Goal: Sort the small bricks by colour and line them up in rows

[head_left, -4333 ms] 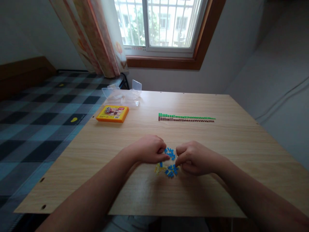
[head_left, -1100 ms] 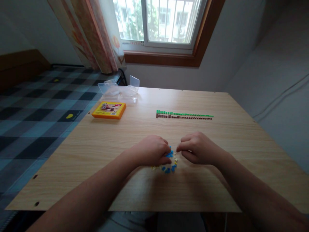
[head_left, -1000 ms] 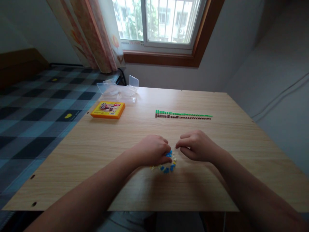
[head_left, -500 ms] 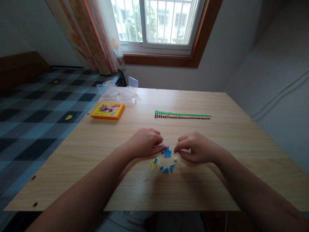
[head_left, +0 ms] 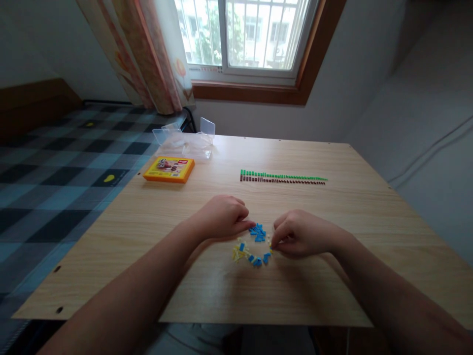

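Note:
My left hand (head_left: 225, 217) rests on the table with most fingers curled and one digit stretched out, its tip touching a small pile of blue toy bricks (head_left: 259, 232). A gap shows between that digit and the curled fingers, with nothing held there. Opposite it, my right hand (head_left: 301, 234) has its fingertips pinched together at a tiny yellow brick (head_left: 271, 250); whether anything is between them is hidden. Pale yellow pieces (head_left: 238, 254) lie in a heap to the lower left. More blue bricks (head_left: 257, 263) lie nearer my body, completing a loose ring.
Beyond my hands run a row of green pieces (head_left: 273, 175) and a row of dark brown pieces (head_left: 273, 181). An orange-yellow box (head_left: 169, 170) lies at the left of the wooden table (head_left: 332, 286), with clear plastic containers (head_left: 192, 145) behind it.
My right hand has moved slightly down toward me, from the pale pieces to the yellow one, and its fingers have drawn closer together. My left hand stays by the blue pile. The view has shifted slightly.

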`<action>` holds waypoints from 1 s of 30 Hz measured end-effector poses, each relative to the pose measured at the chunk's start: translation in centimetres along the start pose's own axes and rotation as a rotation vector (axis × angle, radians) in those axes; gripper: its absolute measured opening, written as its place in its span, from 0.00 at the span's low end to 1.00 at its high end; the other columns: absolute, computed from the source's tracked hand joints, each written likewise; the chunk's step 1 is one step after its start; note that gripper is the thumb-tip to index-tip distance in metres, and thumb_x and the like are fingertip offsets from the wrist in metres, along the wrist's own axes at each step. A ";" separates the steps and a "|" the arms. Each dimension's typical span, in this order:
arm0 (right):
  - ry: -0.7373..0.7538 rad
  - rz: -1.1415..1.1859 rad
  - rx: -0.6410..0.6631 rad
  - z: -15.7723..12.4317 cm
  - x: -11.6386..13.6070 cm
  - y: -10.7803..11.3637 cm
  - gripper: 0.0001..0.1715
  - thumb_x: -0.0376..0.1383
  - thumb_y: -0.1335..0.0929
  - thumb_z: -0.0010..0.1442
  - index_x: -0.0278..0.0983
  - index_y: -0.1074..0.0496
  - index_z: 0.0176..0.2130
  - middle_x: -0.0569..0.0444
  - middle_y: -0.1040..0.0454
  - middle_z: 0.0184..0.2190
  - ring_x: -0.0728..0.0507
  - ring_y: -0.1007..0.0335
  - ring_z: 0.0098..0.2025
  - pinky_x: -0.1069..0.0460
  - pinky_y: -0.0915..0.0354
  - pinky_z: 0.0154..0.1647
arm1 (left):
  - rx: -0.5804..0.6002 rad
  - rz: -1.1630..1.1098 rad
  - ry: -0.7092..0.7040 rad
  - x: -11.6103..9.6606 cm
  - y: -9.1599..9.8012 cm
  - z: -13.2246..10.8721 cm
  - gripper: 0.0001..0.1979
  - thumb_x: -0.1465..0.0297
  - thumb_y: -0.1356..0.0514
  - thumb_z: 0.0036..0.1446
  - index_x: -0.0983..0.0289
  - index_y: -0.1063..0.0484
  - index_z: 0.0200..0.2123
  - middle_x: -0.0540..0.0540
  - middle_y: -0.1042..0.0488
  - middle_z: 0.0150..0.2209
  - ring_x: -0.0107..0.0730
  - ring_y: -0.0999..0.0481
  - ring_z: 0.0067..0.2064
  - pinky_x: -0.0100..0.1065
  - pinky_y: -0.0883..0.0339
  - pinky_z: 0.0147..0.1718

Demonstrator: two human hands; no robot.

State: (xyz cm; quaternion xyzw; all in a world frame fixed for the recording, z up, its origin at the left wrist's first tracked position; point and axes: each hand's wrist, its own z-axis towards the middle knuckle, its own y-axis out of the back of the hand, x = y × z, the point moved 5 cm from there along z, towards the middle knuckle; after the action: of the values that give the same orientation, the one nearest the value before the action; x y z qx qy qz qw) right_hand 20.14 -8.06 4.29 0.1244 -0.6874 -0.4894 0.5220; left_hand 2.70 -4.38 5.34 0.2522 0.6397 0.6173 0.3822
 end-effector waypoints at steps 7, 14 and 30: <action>-0.033 -0.017 0.060 -0.1 0.4 0.0 0.14 0.26 0.32 0.52 0.39 0.18 0.33 0.57 0.22 0.26 0.51 0.33 0.25 0.56 0.41 0.28 | 0.011 0.003 0.011 0.2 0.2 -0.1 0.21 0.60 0.42 0.63 0.64 0.31 0.20 0.51 0.30 0.24 0.28 0.34 0.26 0.33 0.50 0.25; -0.131 -0.159 -0.023 -0.6 -0.6 1.2 0.14 0.26 0.32 0.52 0.39 0.18 0.33 0.56 0.21 0.27 0.51 0.31 0.26 0.55 0.40 0.30 | 0.024 -0.010 0.026 0.2 0.1 -0.1 0.21 0.60 0.42 0.63 0.64 0.32 0.20 0.51 0.29 0.24 0.28 0.34 0.26 0.33 0.50 0.25; 0.039 0.063 -0.006 0.1 0.6 -0.3 0.09 0.31 0.29 0.59 0.39 0.17 0.38 0.56 0.23 0.28 0.53 0.33 0.25 0.57 0.41 0.28 | 0.054 -0.037 0.019 0.0 -0.3 0.0 0.17 0.62 0.40 0.60 0.63 0.31 0.20 0.51 0.29 0.24 0.28 0.34 0.25 0.32 0.48 0.25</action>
State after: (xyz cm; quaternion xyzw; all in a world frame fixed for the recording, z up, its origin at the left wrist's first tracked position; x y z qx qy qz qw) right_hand 19.69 -8.56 4.42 0.1105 -0.6791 -0.4723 0.5509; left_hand 2.72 -4.46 5.00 0.2444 0.6643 0.5951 0.3805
